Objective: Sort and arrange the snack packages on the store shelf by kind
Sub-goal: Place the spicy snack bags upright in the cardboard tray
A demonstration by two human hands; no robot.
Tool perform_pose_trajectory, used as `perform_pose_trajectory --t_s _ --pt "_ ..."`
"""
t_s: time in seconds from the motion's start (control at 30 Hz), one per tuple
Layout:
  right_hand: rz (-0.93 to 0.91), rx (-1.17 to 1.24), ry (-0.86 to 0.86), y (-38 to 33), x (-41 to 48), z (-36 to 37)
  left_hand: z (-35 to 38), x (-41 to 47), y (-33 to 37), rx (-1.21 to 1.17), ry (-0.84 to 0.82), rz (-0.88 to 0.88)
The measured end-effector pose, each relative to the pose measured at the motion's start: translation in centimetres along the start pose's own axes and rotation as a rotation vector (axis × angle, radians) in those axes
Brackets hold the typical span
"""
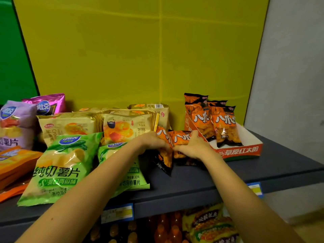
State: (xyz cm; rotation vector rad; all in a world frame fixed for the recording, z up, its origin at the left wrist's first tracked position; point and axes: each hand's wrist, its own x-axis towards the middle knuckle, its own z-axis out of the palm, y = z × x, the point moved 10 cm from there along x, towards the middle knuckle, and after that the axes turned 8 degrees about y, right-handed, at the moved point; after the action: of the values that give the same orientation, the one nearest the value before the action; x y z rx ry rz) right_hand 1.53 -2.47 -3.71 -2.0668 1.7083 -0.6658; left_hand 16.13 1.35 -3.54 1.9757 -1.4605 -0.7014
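Observation:
Two small orange snack packets lie on the dark shelf (192, 181) just left of an orange-and-white display box (249, 137). My left hand (152, 142) grips the left orange packet (164, 137). My right hand (192, 146) grips the right orange packet (182, 137). Several matching orange packets (222, 123) stand upright inside the box. Left of my hands lie two green chip bags (59, 165), with beige pastry packets (126, 125) behind them.
Purple and pink chip bags (17, 123) stand at the far left, with orange packages (12, 162) below them. A yellow back panel rises behind the shelf. Price tags (117, 213) hang on the shelf's front edge. Bottles and noodle packs (210, 223) sit on the shelf below.

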Motion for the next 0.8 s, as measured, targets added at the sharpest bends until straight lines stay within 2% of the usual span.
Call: perform_pose_trajectory --t_s 0.27,0.43,0.6,0.8 --pt "-0.040 0.144 0.177 -0.7 -1.3 -2.5 -0.6 -1.2 1.0 -0.085 -0.074 0.086" --pt "-0.070 0.388 0.284 -0.7 -1.8 -6.0 -2.7 -2.6 3.2 -0.205 -0.054 0.212" --pt "-0.103 0.586 0.458 0.8 -1.8 -12.2 -4.3 -3.5 6.3 -0.374 0.036 0.275" --pt "-0.017 0.973 0.440 6.1 0.2 -16.7 -4.0 -3.1 11.5 -0.600 0.217 0.422"
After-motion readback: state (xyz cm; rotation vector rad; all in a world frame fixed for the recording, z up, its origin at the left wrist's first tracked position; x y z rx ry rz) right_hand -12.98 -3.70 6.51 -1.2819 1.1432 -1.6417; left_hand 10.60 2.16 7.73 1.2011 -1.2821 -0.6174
